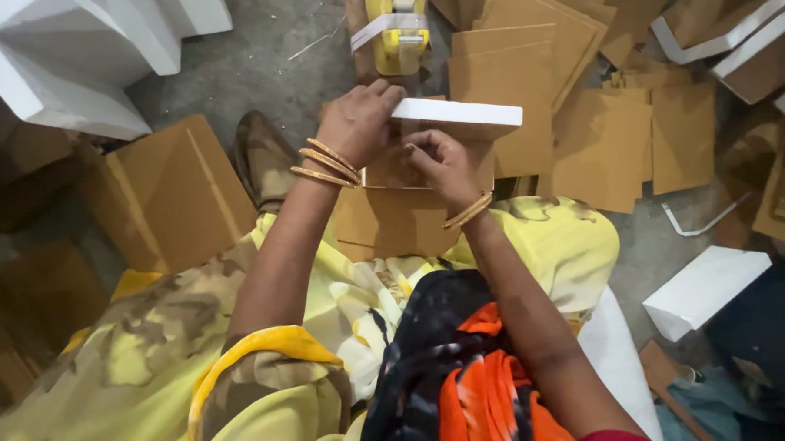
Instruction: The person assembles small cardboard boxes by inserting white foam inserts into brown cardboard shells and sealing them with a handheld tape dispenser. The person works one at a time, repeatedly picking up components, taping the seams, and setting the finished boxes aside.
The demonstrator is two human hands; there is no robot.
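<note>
Head view: left hand (359,122) pinching white strip (458,112), right hand (441,162) closed on brown card piece (392,213) (over lap). Risk: light pinch, strip skews or slips.

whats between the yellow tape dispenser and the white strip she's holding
In the head view, only the fingertips of the left hand lie between the yellow tape dispenser and the white strip.

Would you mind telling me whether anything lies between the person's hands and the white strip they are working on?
Nothing visible does: the left hand already grips the white strip at its end, and the right hand sits just beneath it on the brown cardboard piece.
</note>
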